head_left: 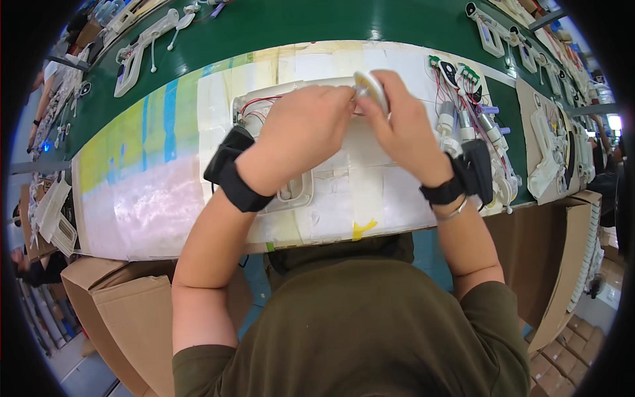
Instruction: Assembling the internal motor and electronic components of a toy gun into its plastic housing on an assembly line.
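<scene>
A white plastic housing (303,192) lies on the worktable, with thin red wires (254,106) in its open left end. It has a looped handle toward me and a long neck running right. My left hand (307,129) is over the housing, fingers closed near the neck's right end; what they pinch is hidden. A round white cap-like part (372,91), tilted on edge, sits at that end. My right hand (407,129) grips this part between thumb and fingers, close to my left fingertips. Whether the part touches the neck I cannot tell.
Motor assemblies (466,122) with red wires and green boards lie at the table's right. Beyond is a green belt (264,40) carrying white housings (135,63). Cardboard boxes (132,298) stand below the table's front edge on both sides. More housings (546,145) lie far right.
</scene>
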### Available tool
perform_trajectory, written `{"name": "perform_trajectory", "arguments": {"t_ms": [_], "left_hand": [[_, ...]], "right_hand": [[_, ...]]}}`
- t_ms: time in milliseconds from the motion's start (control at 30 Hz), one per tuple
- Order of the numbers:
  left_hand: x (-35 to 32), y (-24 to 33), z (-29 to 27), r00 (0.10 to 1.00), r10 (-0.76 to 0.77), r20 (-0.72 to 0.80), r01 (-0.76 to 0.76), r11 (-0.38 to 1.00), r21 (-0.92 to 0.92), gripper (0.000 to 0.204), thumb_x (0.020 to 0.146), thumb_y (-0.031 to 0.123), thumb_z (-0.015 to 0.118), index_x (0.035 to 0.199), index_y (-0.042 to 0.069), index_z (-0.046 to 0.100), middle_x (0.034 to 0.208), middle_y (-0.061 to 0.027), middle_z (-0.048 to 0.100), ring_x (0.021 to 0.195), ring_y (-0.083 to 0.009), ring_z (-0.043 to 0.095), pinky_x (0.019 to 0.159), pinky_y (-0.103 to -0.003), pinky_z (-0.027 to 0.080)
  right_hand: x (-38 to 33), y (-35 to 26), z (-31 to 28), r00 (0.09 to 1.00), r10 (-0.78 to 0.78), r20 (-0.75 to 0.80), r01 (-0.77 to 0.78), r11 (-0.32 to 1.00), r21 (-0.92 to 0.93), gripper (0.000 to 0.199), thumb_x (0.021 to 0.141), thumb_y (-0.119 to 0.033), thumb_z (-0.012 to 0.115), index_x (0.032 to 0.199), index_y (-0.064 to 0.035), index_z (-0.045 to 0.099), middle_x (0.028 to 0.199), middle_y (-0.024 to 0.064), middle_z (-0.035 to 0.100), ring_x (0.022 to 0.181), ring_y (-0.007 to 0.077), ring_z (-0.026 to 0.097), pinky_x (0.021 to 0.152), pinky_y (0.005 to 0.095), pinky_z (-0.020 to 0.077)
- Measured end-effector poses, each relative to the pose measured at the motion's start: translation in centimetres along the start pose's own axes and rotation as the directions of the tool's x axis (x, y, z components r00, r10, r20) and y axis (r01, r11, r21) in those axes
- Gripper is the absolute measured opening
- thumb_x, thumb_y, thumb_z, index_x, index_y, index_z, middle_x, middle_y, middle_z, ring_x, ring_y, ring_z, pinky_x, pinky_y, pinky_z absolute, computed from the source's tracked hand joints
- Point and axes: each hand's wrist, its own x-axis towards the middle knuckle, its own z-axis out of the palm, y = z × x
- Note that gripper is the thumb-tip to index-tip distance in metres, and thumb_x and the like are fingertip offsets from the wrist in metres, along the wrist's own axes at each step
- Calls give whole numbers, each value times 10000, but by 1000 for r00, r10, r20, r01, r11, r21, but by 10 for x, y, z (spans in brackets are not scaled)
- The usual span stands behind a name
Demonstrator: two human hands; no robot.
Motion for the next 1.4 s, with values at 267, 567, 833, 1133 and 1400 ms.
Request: {"name": "perform_trajectory", "arguments": {"t_ms": [267,567,833,1133,1400], "left_hand": [[-36,-57,-8,997,-62,48,30,868,496,620,722,534,604,1197,148,503,1255,-46,497,1109,-312,480,933,-527,330],[-40,-63,-4,999,-37,5,30,888,459,620,694,528,626,1160,129,531,1224,-40,514,1078,-294,497,907,-483,359],[-36,-59,-5,999,-31,21,18,886,463,604,682,497,648,1149,130,541,1217,-43,517,1071,-282,501,898,-477,369],[-41,-49,-28,998,-19,-63,43,920,390,378,749,230,640,1100,111,568,1223,-77,506,1106,-291,481,917,-479,357],[-18,-40,-9,993,115,1,-114,983,144,150,742,42,593,886,60,631,1145,-108,554,1054,-294,514,858,-377,421]], "right_hand": [[24,59,-7,936,273,222,-169,902,-397,335,897,-339,463,884,-5,451,657,239,579,636,428,563,550,492,436],[9,61,8,938,299,173,-207,888,-410,316,898,-344,461,889,-29,439,619,230,570,587,417,560,503,483,438],[2,53,16,959,276,67,-175,761,-624,315,886,-329,489,853,-25,413,557,190,559,509,381,562,436,442,443],[10,12,-16,997,-58,45,73,877,-474,261,806,-250,595,904,-28,497,790,138,590,740,330,572,624,422,455],[22,27,-11,939,154,307,-192,977,95,192,768,-34,533,943,19,588,833,99,616,741,170,594,691,278,470]]}}
